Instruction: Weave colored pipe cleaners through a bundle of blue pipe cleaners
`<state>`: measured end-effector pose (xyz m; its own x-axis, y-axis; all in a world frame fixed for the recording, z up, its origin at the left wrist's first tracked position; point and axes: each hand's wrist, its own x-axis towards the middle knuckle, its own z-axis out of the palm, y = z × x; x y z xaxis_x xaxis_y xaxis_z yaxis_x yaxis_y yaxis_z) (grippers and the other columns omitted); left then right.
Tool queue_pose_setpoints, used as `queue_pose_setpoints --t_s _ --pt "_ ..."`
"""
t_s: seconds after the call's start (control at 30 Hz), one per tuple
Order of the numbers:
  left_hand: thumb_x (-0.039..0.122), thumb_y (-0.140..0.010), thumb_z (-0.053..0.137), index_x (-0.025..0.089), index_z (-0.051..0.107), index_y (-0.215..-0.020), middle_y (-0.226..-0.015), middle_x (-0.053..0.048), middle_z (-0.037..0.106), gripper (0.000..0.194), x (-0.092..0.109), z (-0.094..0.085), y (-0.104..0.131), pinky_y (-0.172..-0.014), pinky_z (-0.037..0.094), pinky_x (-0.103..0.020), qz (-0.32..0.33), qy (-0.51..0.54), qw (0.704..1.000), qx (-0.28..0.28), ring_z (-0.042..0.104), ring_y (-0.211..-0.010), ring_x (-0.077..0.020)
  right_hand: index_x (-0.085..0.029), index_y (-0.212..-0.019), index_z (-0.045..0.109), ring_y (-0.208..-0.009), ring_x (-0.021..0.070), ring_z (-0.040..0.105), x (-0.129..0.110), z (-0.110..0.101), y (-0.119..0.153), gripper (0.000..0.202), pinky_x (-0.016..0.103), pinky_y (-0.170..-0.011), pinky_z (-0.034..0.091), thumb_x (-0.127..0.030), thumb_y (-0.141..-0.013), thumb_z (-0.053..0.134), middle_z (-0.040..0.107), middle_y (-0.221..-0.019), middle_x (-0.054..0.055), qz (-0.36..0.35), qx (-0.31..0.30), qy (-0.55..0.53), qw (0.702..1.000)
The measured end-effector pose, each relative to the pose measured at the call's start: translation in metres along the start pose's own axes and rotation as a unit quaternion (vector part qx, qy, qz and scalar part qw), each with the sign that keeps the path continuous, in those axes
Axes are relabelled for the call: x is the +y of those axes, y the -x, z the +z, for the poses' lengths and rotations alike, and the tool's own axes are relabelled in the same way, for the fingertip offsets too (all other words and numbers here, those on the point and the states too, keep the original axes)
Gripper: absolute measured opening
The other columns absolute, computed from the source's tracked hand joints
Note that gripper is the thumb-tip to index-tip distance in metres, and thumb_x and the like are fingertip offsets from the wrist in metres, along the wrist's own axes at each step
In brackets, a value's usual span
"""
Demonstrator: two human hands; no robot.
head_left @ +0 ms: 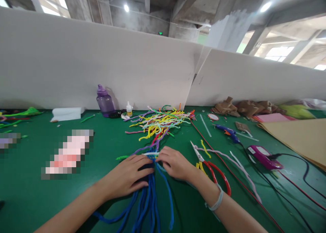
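Note:
A bundle of long blue fuzzy cords (pixel 150 199) runs over the green table toward me, with a small woven patch at its upper end. My left hand (pixel 133 173) lies on the bundle from the left, its fingers stretched across the cords. At the patch's right edge my right hand (pixel 173 161) has its fingertips pinched at the end of a white strand (pixel 151 154) that crosses the blue cords. The fingers partly hide the weave. Just above, a purple strand (pixel 145 147) and a green piece (pixel 122 157) lie close by.
A pile of many-coloured strands (pixel 160 121) lies behind the hands. Red-handled scissors (pixel 214 172) rest right of my wrist. Beyond them are a blue glue gun (pixel 228 133), a purple box (pixel 265 157) and cables. A purple bottle (pixel 105 102) and glue bottle (pixel 129 109) stand by the partition.

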<state>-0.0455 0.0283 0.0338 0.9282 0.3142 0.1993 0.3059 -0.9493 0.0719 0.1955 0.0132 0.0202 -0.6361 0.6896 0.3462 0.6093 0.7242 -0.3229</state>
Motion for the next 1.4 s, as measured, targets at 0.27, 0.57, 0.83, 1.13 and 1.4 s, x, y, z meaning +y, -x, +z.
queue_pose_setpoints --t_s 0.27,0.57,0.83,1.13,1.4 --pt "0.040 -0.090 0.051 0.027 0.053 -0.124 -0.124 -0.007 0.055 0.036 -0.0004 -0.0008 -0.0003 -0.097 0.040 -0.038 0.001 0.010 1.000 0.015 0.051 -0.114 -0.0243 -0.020 -0.099 0.066 -0.092 0.0166 0.050 0.0005 0.0004 0.0010 0.027 0.028 -0.081 0.041 -0.005 -0.082 0.052 0.061 -0.094 0.004 0.003 -0.011 0.012 1.000" --pt "0.040 -0.090 0.052 0.026 0.053 -0.124 -0.125 -0.008 0.055 0.036 -0.0003 -0.0009 -0.0009 -0.097 0.041 -0.039 0.004 0.007 1.000 0.016 0.049 -0.116 -0.0248 -0.019 -0.109 0.061 -0.094 0.0179 0.049 -0.0038 -0.0016 -0.0006 0.030 0.031 -0.085 0.042 -0.007 -0.085 0.049 0.059 -0.098 0.006 0.021 -0.024 0.018 0.999" --pt "0.039 -0.090 0.052 0.026 0.054 -0.121 -0.125 -0.008 0.056 0.034 0.0001 -0.0010 -0.0012 -0.097 0.042 -0.040 0.001 0.005 1.000 0.012 0.049 -0.116 -0.0256 -0.016 -0.110 0.061 -0.093 0.0180 0.048 -0.0045 -0.0009 -0.0031 0.030 0.030 -0.084 0.042 -0.006 -0.084 0.049 0.058 -0.095 0.006 0.016 -0.041 0.037 0.998" --pt "0.037 -0.089 0.054 0.024 0.053 -0.123 -0.124 -0.008 0.058 0.036 -0.0010 0.0027 0.0018 -0.097 0.043 -0.039 0.005 -0.005 1.000 0.027 0.052 -0.115 -0.0249 -0.017 -0.099 0.065 -0.092 0.0180 0.049 -0.0024 -0.0002 -0.0013 0.023 0.030 -0.080 0.042 -0.008 -0.084 0.051 0.059 -0.094 0.006 -0.008 -0.033 0.047 0.998" --pt "0.021 -0.089 0.048 0.017 0.057 -0.119 -0.110 -0.008 0.067 0.031 0.0022 0.0059 0.0064 -0.092 0.048 -0.033 0.043 -0.013 0.995 0.088 0.060 -0.105 -0.0212 -0.018 -0.097 0.066 -0.091 0.0178 0.049 -0.0037 -0.0028 -0.0006 0.021 0.029 -0.078 0.042 -0.010 -0.084 0.052 0.059 -0.094 0.006 -0.007 -0.034 0.047 0.998"
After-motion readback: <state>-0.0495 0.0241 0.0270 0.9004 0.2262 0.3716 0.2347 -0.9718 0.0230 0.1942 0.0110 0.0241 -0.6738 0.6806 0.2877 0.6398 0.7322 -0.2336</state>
